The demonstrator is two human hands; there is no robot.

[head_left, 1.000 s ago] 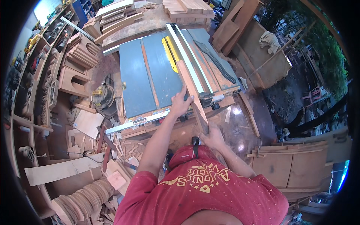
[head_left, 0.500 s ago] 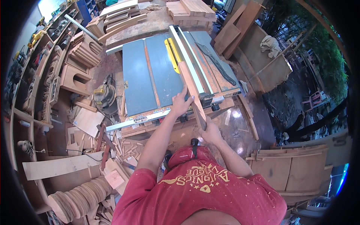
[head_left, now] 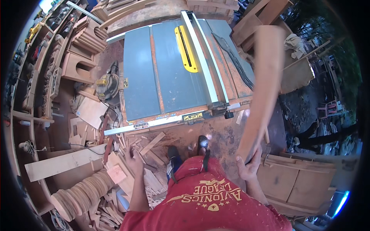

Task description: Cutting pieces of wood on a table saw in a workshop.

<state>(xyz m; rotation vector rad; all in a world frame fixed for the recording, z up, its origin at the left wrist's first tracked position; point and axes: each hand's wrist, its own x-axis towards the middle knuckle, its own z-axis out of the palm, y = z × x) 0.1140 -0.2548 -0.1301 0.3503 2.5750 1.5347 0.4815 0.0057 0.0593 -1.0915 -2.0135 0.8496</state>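
Note:
My right hand (head_left: 249,166) grips the lower end of a long wooden board (head_left: 263,92), thumb on one side and fingers on the other. The board is raised and tilted up to the right of the table saw (head_left: 173,88), apart from it, its upper part blurred. My left hand (head_left: 135,162) hangs at my left side, holding nothing, its fingers loosely apart above wood scraps. On the grey saw top, a yellow slotted insert (head_left: 188,63) lies beside the pale metal rip fence (head_left: 199,54). No blade can be made out above the slot.
Offcuts (head_left: 154,144) litter the floor before the saw. A row of stacked wooden discs (head_left: 83,196) lies at the lower left, below a shelf of tools (head_left: 48,73). A wooden cabinet (head_left: 296,181) stands at the right. Cut planks (head_left: 214,4) are piled behind the saw.
The board has come off the saw top and swung up to the right in my right hand. My left hand has let go of it and dropped back to the left.

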